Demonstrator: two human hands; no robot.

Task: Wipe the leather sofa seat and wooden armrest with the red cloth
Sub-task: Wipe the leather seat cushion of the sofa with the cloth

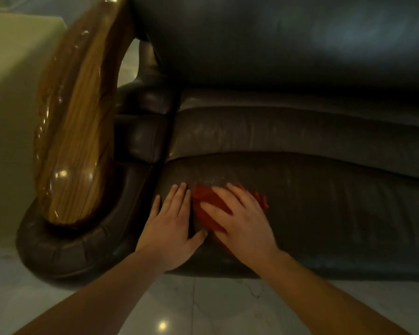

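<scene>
A dark leather sofa seat (324, 209) fills the middle of the head view. The red cloth (207, 209) lies crumpled on its front left part. My right hand (242, 221) presses flat on top of the cloth, fingers spread, covering much of it. My left hand (169, 228) rests flat on the bare leather just left of the cloth, its thumb touching the cloth's lower edge. The glossy wooden armrest (75, 131) runs along the sofa's left side, above a padded leather arm (65, 250), and both hands are apart from it.
The leather backrest (276, 39) rises behind the seat. A pale tiled floor (203, 308) lies below the sofa's front edge, with a light reflection on it. A greenish-yellow surface (12, 68) stands left of the armrest.
</scene>
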